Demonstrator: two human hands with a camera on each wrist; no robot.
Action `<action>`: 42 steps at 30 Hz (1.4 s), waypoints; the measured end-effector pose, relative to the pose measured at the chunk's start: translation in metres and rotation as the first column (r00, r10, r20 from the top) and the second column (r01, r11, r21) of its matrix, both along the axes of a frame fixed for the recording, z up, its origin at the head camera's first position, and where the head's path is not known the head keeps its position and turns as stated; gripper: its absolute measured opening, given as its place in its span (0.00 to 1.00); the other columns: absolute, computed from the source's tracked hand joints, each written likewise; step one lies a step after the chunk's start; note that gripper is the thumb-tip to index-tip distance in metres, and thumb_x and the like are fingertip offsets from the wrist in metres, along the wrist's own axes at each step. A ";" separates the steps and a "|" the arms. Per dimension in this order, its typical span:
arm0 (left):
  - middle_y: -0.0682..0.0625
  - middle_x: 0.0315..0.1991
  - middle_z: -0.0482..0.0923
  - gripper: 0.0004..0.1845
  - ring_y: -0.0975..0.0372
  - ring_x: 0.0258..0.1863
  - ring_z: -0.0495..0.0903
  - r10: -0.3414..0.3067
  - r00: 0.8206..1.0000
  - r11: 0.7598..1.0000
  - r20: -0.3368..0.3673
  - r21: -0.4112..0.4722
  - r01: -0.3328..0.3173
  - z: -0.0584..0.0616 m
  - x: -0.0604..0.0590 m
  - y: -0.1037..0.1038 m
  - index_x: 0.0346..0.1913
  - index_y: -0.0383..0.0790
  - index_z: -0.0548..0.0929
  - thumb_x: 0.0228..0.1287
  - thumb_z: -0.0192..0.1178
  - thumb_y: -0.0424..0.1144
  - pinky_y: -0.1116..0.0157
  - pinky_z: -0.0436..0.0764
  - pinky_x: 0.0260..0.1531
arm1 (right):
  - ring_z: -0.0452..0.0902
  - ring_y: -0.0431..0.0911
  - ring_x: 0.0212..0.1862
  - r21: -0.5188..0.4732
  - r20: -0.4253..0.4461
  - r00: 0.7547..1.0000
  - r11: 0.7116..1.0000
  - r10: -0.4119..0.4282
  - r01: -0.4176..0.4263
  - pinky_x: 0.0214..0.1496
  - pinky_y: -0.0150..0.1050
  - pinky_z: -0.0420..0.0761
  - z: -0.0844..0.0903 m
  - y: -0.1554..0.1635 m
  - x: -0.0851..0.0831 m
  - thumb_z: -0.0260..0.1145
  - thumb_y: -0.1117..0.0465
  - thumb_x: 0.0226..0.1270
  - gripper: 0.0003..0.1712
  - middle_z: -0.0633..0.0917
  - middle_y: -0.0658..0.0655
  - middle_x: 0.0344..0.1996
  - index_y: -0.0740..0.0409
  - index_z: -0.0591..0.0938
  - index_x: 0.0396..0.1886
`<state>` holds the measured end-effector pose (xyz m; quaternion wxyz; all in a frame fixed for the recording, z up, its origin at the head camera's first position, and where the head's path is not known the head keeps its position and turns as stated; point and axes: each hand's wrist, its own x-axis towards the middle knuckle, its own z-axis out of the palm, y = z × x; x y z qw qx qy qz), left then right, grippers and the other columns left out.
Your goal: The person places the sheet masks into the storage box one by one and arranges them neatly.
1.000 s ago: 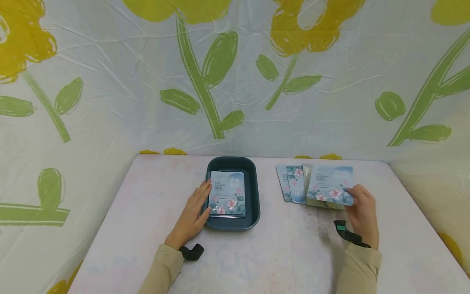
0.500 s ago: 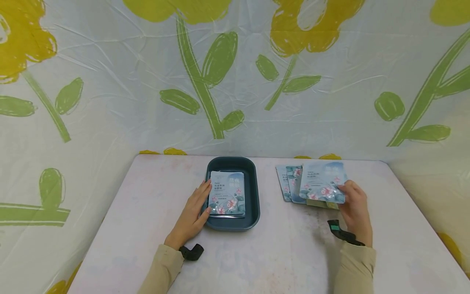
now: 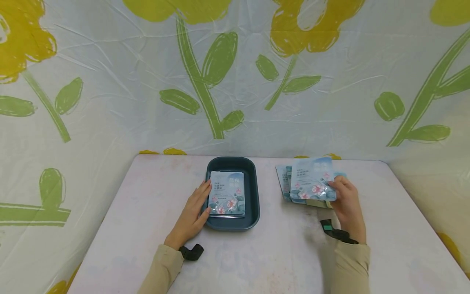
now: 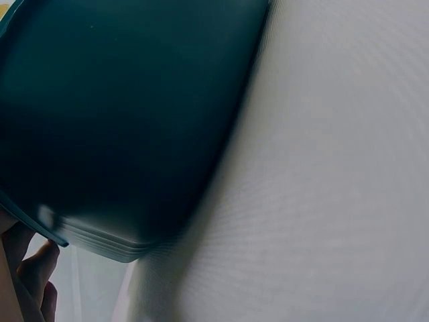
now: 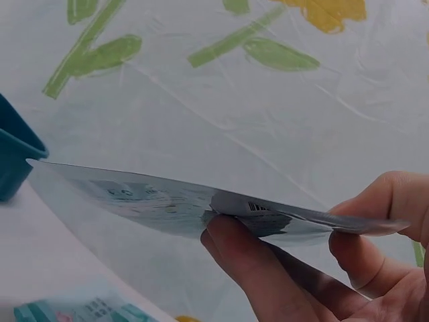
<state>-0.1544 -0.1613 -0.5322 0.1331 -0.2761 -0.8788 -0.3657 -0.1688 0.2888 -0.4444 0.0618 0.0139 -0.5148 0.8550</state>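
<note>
With thumb and fingers, my right hand (image 3: 346, 206) pinches the right edge of a flat pale-blue sachet (image 3: 311, 177) printed with pink lotus flowers. The right wrist view catches this sachet (image 5: 154, 194) nearly edge-on, thumb above and fingers below. It overlaps several similar sachets (image 3: 282, 183) lying fanned on the table. My left hand (image 3: 192, 212) rests with extended fingers on the left rim of a dark teal tray (image 3: 252, 200), fingertips at the edge of the stacked sachets (image 3: 227, 192) inside. The left wrist view is mostly filled by the tray's outer wall (image 4: 127, 121).
A pale table (image 3: 257, 261) carries everything, the tray at its far middle and the loose sachets right of it. A white cloth (image 3: 121, 73) with yellow flowers and green leaves hangs behind and along both sides.
My right hand has moved left with the pinched sachet, which now covers more of the loose sachets and uncovers a blue edge to its right. The left hand and tray have stayed put.
</note>
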 end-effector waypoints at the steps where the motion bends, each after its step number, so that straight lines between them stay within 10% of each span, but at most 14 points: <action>1: 0.51 0.80 0.47 0.35 0.53 0.78 0.45 0.000 1.000 1.000 0.000 0.000 0.000 0.000 0.000 0.000 0.78 0.37 0.56 0.71 0.51 0.40 0.43 0.50 0.73 | 0.78 0.40 0.24 -0.007 -0.009 1.000 1.000 0.008 -0.009 0.23 0.27 0.79 0.000 -0.002 0.000 0.46 0.75 0.75 0.18 0.75 0.54 0.28 0.60 0.72 0.24; 10: 0.51 0.80 0.47 0.35 0.53 0.78 0.45 -0.002 1.000 1.000 -0.002 0.002 0.002 0.000 -0.001 0.000 0.78 0.37 0.55 0.71 0.51 0.41 0.42 0.50 0.73 | 0.77 0.40 0.26 -0.043 -0.057 0.991 0.991 0.125 -0.127 0.24 0.27 0.79 0.000 -0.013 -0.005 0.42 0.76 0.76 0.20 0.73 0.53 0.29 0.59 0.71 0.25; 32: 0.51 0.80 0.47 0.35 0.53 0.78 0.45 0.000 1.000 1.000 -0.012 0.005 0.000 0.000 0.000 0.000 0.78 0.37 0.55 0.71 0.50 0.42 0.43 0.50 0.73 | 0.70 0.38 0.20 0.054 0.000 0.993 0.991 0.121 -0.121 0.19 0.25 0.71 0.008 -0.050 -0.010 0.48 0.72 0.76 0.18 0.68 0.50 0.22 0.56 0.71 0.23; 42: 0.48 0.79 0.50 0.35 0.51 0.78 0.47 -0.020 0.999 1.000 -0.038 0.017 0.021 0.001 0.000 -0.001 0.77 0.35 0.56 0.71 0.52 0.39 0.42 0.50 0.73 | 0.76 0.41 0.31 0.053 -0.016 0.981 0.980 0.194 -0.192 0.27 0.26 0.78 0.003 -0.076 -0.014 0.49 0.71 0.77 0.16 0.71 0.54 0.37 0.55 0.72 0.26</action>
